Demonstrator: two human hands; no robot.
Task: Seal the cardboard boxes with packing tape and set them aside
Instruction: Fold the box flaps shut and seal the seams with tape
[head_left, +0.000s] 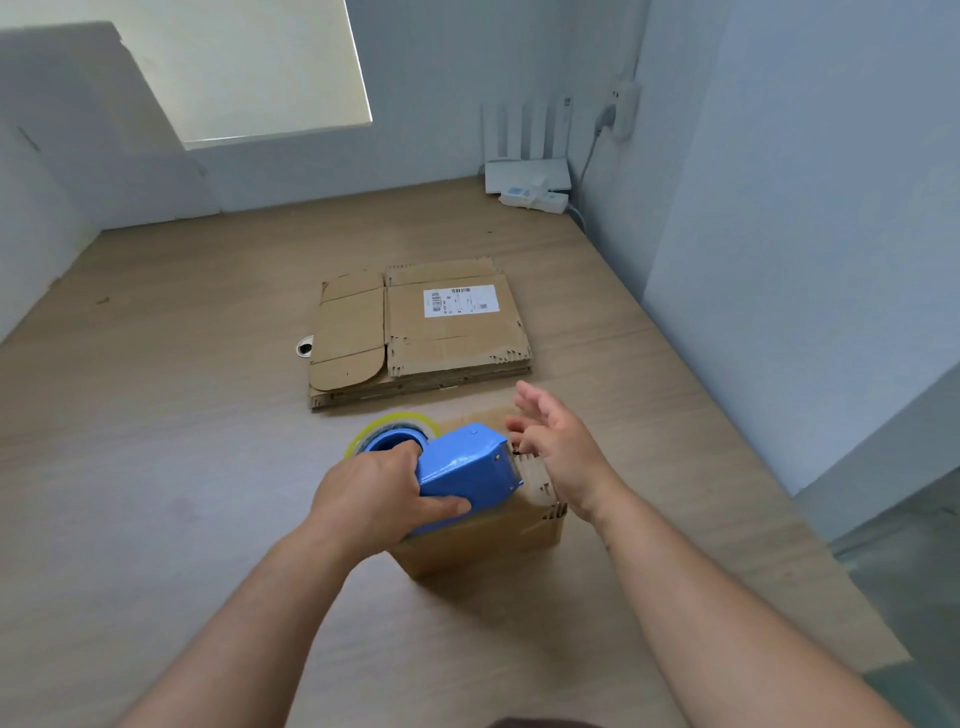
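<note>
A small brown cardboard box stands on the wooden floor just in front of me. On top of it lies a blue tape dispenser with a roll of clear yellowish tape. My left hand grips the dispenser's body near the roll. My right hand hovers at the box's right side, next to the dispenser's cutter end, fingers spread and holding nothing. Most of the box's top is hidden by the dispenser and my hands.
A stack of flattened cardboard boxes with a white shipping label lies further ahead. A small round object sits at its left edge. A white router and power strip occupy the far right corner. Walls close in on the right.
</note>
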